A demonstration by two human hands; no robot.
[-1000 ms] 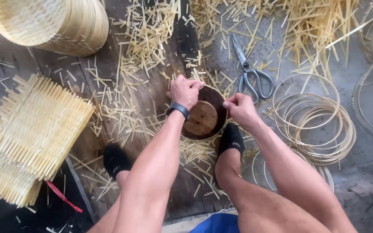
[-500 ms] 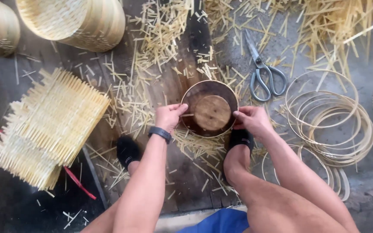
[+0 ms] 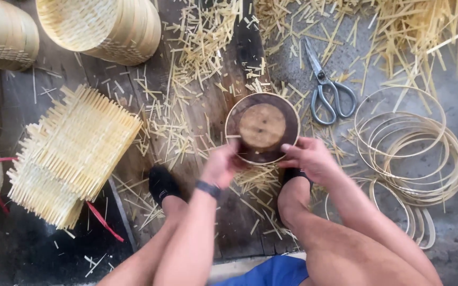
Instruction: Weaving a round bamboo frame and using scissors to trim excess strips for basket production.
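Left hand: your left hand (image 3: pixel 222 165) grips the near-left rim of the round dark form (image 3: pixel 262 127), fingers curled over its edge; the hand is slightly blurred.
Right hand: your right hand (image 3: pixel 309 159) grasps the near-right rim of the same form, with the thumb lying along the edge.
Round dark form: it sits on the wooden floor boards (image 3: pixel 197 106) just ahead of your feet, between both hands. A thin pale bamboo band runs around its rim, and a lighter wooden disc lies in its centre.
Scissors: grey metal scissors (image 3: pixel 327 87) lie just beyond and to the right of the form, apart from it, blades pointing away from you.
Bamboo hoops: a pile of thin hoops (image 3: pixel 414 153) lies to the right of your right hand, near but not touching.
Woven mats: a stack of square woven bamboo mats (image 3: pixel 72 153) lies well to the left, with a red strap under it.
Baskets: stacked round baskets (image 3: pixel 102 26) stand at the far left.
Offcuts: short bamboo strips (image 3: pixel 202 42) litter the floor around the form.
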